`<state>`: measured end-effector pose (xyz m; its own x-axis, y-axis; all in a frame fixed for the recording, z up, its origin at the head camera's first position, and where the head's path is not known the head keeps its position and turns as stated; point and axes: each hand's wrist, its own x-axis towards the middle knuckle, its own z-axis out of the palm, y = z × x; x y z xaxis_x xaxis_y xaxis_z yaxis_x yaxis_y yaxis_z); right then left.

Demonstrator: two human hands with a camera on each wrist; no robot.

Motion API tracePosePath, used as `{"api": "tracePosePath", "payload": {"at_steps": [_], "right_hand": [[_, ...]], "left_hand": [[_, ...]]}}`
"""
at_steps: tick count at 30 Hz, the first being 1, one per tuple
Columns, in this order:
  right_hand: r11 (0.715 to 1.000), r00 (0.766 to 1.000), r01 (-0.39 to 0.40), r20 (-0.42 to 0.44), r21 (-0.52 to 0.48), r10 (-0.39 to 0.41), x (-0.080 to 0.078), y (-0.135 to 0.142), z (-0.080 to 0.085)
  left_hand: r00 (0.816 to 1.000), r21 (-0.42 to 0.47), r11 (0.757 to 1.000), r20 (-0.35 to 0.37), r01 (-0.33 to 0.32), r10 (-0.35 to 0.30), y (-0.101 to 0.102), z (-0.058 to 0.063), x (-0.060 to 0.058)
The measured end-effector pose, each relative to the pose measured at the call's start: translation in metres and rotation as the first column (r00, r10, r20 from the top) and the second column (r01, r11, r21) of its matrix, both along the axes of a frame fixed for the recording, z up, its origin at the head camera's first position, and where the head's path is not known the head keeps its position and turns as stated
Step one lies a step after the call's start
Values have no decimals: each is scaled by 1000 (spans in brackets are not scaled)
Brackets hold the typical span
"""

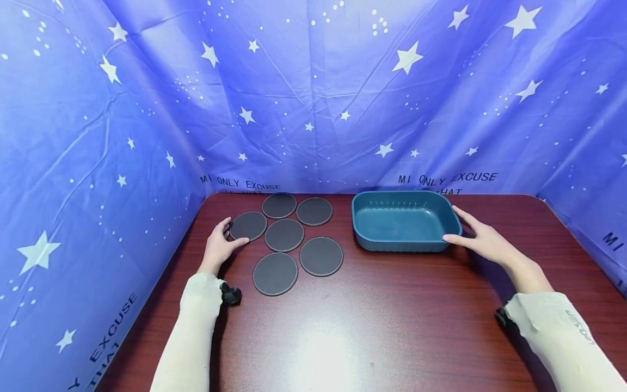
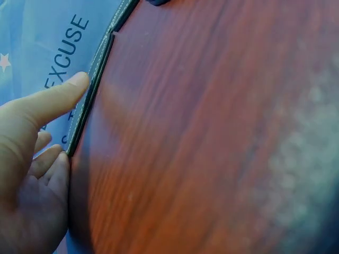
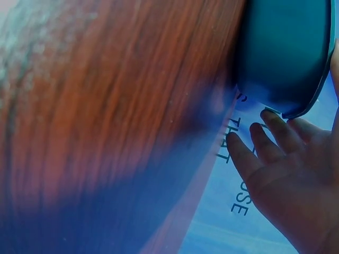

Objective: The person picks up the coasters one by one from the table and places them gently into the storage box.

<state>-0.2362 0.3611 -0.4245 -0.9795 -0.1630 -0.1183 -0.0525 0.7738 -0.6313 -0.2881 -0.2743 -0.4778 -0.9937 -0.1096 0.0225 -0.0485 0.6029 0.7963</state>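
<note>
Closely framed near the far left corner of the surface, a black round leather-look coaster with a stitched edge lies flat, just right of a person's left hand. The thumb sits at its near edge and the fingers at its left edge, spread apart; whether they squeeze it cannot be told. Being round, the coaster offers no long axis, and the left hand is clearly the nearer one.

Five matching coasters crowd the far side of the grip: a middle coaster just beside the first, a far coaster and a second far coaster by the far edge, a near coaster and a right-hand near coaster lower down. Along a straight line rightward, the middle coaster stands in the way.

Farther right sits an upright teal rectangular basin, apparently plastic, its long axis running along the far edge. The right hand touches its right end, thumb at the near right corner, fingers fairly straight and spread.

All rest on a dark red-brown wooden table, backed by a blue star-print curtain. Pale sleeves cover both forearms; a black device shows at the left wrist.
</note>
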Motion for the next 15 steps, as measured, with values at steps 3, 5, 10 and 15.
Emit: {"api": "tracePosePath", "payload": {"at_steps": [3, 5, 10, 15], "right_hand": [[1000, 1000, 2, 7, -8, -1, 1, 0, 0], [1000, 1000, 2, 9, -17, -2, 1, 1, 0], [999, 1000, -1, 7, -34, 1, 0, 1, 0], [999, 1000, -10, 4, -40, 10, -2, 0, -1]], "left_hand": [[1000, -1, 1000, 18, -2, 2, 1, 0, -1], [1000, -13, 1000, 23, 0, 0, 1, 1, -2], [1000, -82, 997, 14, 14, -12, 3, 2, -2], [1000, -125, 992, 17, 22, -20, 4, 4, -2]]}}
